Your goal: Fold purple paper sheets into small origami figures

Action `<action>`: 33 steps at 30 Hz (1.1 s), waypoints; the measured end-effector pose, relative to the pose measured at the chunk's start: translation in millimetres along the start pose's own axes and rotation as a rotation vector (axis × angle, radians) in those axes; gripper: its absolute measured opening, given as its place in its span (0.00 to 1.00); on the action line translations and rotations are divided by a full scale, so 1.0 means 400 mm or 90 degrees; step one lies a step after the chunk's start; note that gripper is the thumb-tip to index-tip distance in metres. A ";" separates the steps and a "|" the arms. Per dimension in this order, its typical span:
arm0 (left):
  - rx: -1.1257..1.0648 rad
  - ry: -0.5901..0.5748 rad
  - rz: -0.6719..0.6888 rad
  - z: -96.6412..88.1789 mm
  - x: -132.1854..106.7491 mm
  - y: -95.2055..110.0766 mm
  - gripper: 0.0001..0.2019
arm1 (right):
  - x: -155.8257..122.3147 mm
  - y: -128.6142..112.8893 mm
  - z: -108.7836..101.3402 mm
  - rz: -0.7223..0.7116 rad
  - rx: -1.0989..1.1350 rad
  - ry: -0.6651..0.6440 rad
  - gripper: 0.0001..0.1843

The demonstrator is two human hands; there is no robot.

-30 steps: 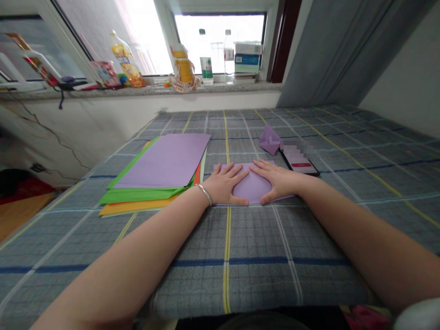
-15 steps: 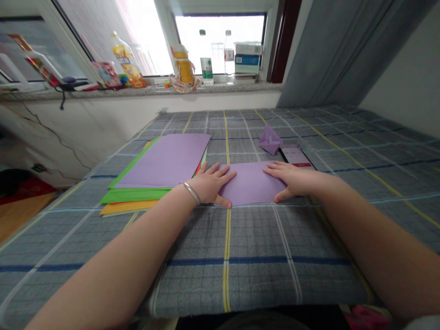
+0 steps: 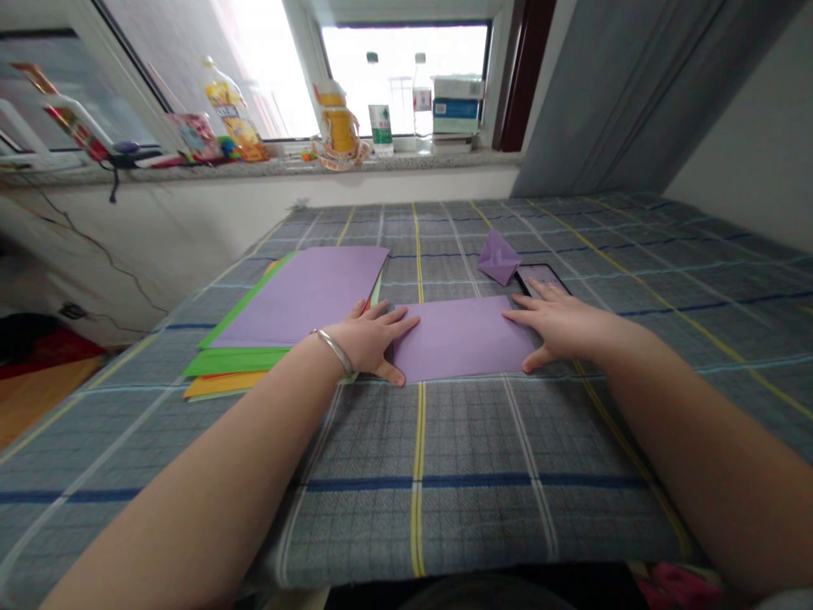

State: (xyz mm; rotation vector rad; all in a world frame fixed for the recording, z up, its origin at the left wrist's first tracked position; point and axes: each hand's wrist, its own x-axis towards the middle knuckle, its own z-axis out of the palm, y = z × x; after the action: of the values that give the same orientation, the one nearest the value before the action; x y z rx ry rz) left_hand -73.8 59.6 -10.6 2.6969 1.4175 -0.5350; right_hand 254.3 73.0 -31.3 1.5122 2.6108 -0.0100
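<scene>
A purple sheet of paper (image 3: 461,341), a wide rectangle that looks folded, lies flat on the checked cloth before me. On its left end rests my left hand (image 3: 376,341), fingers spread, a silver bangle at the wrist. My right hand (image 3: 554,324) lies with spread fingers at the sheet's right end, its upper fingers over part of a phone (image 3: 539,275). Neither hand grips anything. Just behind the sheet stands a folded purple paper shape (image 3: 498,257), pointed at the top.
Left of the sheet lies a stack of coloured paper (image 3: 305,296), purple on top, green and orange below. Bottles, a yellow flask (image 3: 340,127) and boxes (image 3: 456,110) line the windowsill. A grey curtain (image 3: 610,102) hangs at the right. The checked cloth (image 3: 470,525) ends close to me.
Both hands have slid outward along the purple sheet, the left one leftward and the right one rightward. More of the sheet shows between them. My right fingers now cover part of the phone.
</scene>
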 end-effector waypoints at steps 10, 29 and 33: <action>-0.010 -0.044 -0.027 -0.006 -0.008 -0.008 0.56 | -0.010 0.015 -0.005 0.042 -0.027 -0.033 0.55; 0.011 0.082 0.013 0.014 0.010 0.099 0.46 | -0.033 -0.036 -0.056 -0.028 0.118 -0.127 0.47; -0.009 0.174 0.112 0.020 0.027 0.135 0.40 | -0.020 -0.075 -0.046 -0.095 0.150 -0.080 0.45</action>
State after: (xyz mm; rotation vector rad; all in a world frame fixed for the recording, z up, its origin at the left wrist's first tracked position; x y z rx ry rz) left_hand -26.9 35.3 -27.9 2.9340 1.2071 -0.1497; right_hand 230.3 52.5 -14.0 1.3263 2.6889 -0.4255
